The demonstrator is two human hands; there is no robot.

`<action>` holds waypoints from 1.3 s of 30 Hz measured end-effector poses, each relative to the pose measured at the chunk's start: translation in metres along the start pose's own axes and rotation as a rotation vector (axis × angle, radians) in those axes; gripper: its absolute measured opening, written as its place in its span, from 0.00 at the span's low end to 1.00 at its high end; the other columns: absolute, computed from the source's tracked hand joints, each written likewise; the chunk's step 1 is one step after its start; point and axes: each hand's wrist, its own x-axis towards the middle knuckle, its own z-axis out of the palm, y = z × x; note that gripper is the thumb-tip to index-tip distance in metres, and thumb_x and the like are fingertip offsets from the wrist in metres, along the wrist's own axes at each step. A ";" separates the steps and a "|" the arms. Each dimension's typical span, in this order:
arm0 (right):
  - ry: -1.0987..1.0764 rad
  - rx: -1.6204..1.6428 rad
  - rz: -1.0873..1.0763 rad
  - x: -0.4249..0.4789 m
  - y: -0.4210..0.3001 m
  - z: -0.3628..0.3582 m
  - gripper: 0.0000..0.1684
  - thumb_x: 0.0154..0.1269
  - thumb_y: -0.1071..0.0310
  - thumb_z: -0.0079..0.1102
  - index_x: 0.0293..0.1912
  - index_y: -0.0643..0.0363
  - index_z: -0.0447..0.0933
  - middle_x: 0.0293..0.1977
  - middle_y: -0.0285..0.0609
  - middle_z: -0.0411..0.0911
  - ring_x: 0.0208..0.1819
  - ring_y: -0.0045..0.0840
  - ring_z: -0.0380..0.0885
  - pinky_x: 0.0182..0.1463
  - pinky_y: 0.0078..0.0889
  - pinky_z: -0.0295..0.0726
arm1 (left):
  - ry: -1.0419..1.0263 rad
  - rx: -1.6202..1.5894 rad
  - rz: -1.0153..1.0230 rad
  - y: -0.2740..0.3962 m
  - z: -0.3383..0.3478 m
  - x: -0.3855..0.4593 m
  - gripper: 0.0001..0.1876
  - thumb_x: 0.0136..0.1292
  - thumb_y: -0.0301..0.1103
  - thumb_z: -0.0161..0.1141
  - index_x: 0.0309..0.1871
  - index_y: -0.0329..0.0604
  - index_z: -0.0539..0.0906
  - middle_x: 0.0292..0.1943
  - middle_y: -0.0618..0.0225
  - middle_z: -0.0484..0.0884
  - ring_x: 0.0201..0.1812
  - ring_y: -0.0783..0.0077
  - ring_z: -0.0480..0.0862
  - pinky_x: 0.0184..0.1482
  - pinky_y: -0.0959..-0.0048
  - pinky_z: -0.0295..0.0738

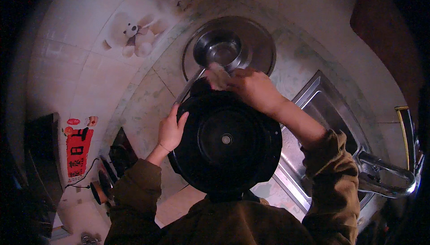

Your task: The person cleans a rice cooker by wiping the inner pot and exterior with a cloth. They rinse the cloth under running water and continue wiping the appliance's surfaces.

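A round black cooker body (235, 167) stands in front of me, with a small metal disc (226, 139) at the centre of its recess. My left hand (173, 127) grips its left edge, thumb and fingers at the rim. Beside those fingers, a pale metallic strip (189, 85) runs toward the back. In my right hand (255, 85) is a light, crumpled cloth (218, 76), slightly blurred, held at the cooker's far edge. Just beyond the cloth sits a stainless steel bowl (218, 48). The right fingertips are partly hidden.
The bowl rests in a round metal tray or basin (260, 43). At right is a steel sink (331, 110) with a chrome faucet (386, 177). Dark utensils (112, 164) stand by the left wall, near a dark appliance (42, 164). A bear picture (136, 38) decorates the tiles.
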 end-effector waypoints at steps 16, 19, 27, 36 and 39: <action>0.100 -0.186 0.172 -0.118 -0.049 -0.038 0.12 0.47 0.69 0.52 0.35 0.58 0.73 0.32 0.40 0.69 0.37 0.34 0.72 0.37 0.36 0.76 | 0.043 -0.017 0.116 -0.002 0.004 0.006 0.21 0.65 0.43 0.52 0.55 0.38 0.70 0.38 0.43 0.79 0.39 0.43 0.79 0.40 0.56 0.74; 0.100 -0.160 0.190 -0.114 -0.044 -0.046 0.11 0.49 0.68 0.53 0.36 0.56 0.73 0.35 0.40 0.70 0.40 0.36 0.71 0.38 0.39 0.76 | 0.018 -0.027 0.134 0.001 0.000 0.006 0.21 0.64 0.43 0.53 0.55 0.38 0.70 0.36 0.43 0.79 0.37 0.43 0.79 0.37 0.56 0.74; 0.150 0.256 0.358 -0.061 -0.013 -0.017 0.11 0.59 0.62 0.55 0.39 0.58 0.73 0.32 0.48 0.76 0.36 0.43 0.77 0.38 0.43 0.76 | -0.028 0.007 0.174 -0.002 -0.005 0.008 0.22 0.64 0.42 0.54 0.55 0.37 0.70 0.33 0.41 0.79 0.35 0.41 0.79 0.35 0.56 0.74; -0.201 0.243 0.068 0.037 -0.001 -0.001 0.13 0.52 0.61 0.62 0.38 0.54 0.75 0.29 0.49 0.78 0.36 0.43 0.77 0.38 0.43 0.74 | -0.001 0.052 0.141 0.003 -0.002 0.006 0.22 0.64 0.42 0.54 0.56 0.40 0.69 0.34 0.42 0.79 0.37 0.41 0.79 0.37 0.56 0.74; -0.260 0.267 -0.039 0.049 0.002 0.003 0.12 0.52 0.63 0.62 0.37 0.54 0.76 0.31 0.46 0.77 0.38 0.42 0.77 0.39 0.41 0.74 | -0.015 0.057 0.080 0.008 -0.004 0.006 0.21 0.64 0.42 0.53 0.56 0.41 0.69 0.35 0.42 0.79 0.37 0.41 0.79 0.38 0.57 0.74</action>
